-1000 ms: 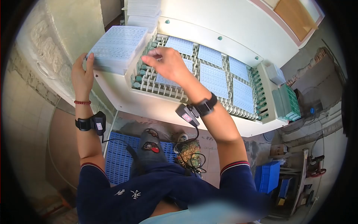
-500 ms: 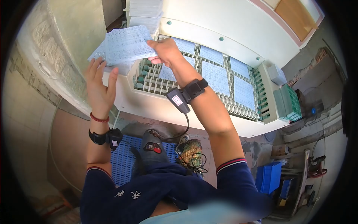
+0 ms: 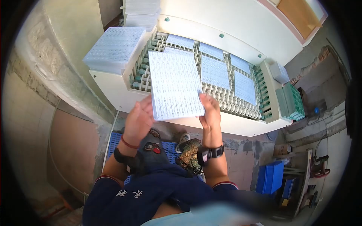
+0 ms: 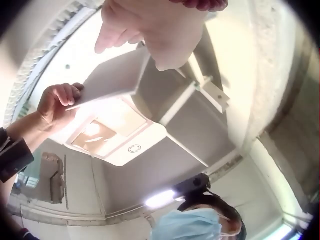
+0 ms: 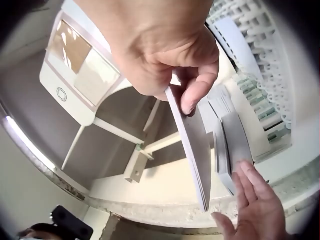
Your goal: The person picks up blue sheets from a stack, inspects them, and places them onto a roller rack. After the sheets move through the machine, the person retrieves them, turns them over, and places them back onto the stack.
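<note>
In the head view my right hand [image 3: 210, 110] pinches the lower right corner of a thin stack of pale patterned boards [image 3: 175, 84], tilted up over the front of a roller conveyor. Thumb and curled fingers clamp the stack's edge in the right wrist view, where several layers [image 5: 192, 145] show. My left hand [image 3: 139, 118] is beside the stack's lower left edge, slightly blurred. Its fingers [image 5: 247, 182] are extended, palm turned toward the boards, with a gap between in the right wrist view.
More boards lie in rows on the conveyor rollers [image 3: 230, 101]. A tall board pile [image 3: 115, 47] stands on the machine's left end, with white stacks [image 3: 141, 17] behind it. Green racks [image 3: 293, 101] sit at the right end. A blue crate [image 3: 269, 177] is low at the right.
My right hand has lifted a thin stack off the left pile and brought it right and toward my body, turning it upright. My left hand has left the pile and come in beside the stack.
</note>
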Demonstrator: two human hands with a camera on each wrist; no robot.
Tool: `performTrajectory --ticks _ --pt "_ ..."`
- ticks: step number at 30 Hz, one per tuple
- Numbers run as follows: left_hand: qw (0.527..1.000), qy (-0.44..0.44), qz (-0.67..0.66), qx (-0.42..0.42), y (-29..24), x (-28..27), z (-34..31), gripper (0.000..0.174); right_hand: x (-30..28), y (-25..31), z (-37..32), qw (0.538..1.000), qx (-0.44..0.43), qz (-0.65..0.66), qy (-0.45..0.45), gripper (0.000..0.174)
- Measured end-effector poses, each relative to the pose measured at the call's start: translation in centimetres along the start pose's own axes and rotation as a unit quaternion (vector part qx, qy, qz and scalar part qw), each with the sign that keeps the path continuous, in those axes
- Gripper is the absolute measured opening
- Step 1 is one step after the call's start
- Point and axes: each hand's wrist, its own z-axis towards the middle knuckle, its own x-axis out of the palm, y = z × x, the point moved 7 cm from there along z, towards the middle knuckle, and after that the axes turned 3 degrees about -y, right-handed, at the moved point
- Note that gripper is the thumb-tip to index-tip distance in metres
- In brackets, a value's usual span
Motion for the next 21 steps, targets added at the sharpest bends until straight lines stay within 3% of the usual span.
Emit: performTrajectory --ticks 2,5,6,13,19,21 --pt "0.986 -0.008 -0.128 -0.103 3.2 0.8 -0.5 0.052 -2.1 -0.7 -1.7 1.000 -0.006 -0.011 -0.023 0.026" --pt "0.976 -0.016 -0.170 -0.136 6.4 -0.1 -1.0 0.054 -4.1 -1.2 -3.5 0.997 -0.017 -0.059 -0.043 0.026" --pt "0.975 -0.007 -0.181 -0.129 6.6 0.4 -0.9 0.047 -4.4 -1.4 -4.0 0.994 -0.017 -0.095 -0.042 0.026" --pt "0.982 -0.062 -0.103 -0.146 6.7 -2.4 -1.9 0.037 -4.7 -2.6 -5.4 0.981 0.074 -0.181 -0.003 0.029" --pt "0.982 -0.142 -0.018 -0.126 5.8 -5.3 -3.2 0.033 -4.9 -3.0 -5.1 0.934 0.066 -0.348 0.040 0.020" --pt "0.982 -0.151 0.002 -0.117 5.6 -6.2 -3.6 0.032 -5.3 -3.3 -4.9 0.942 0.065 -0.328 0.029 0.020"
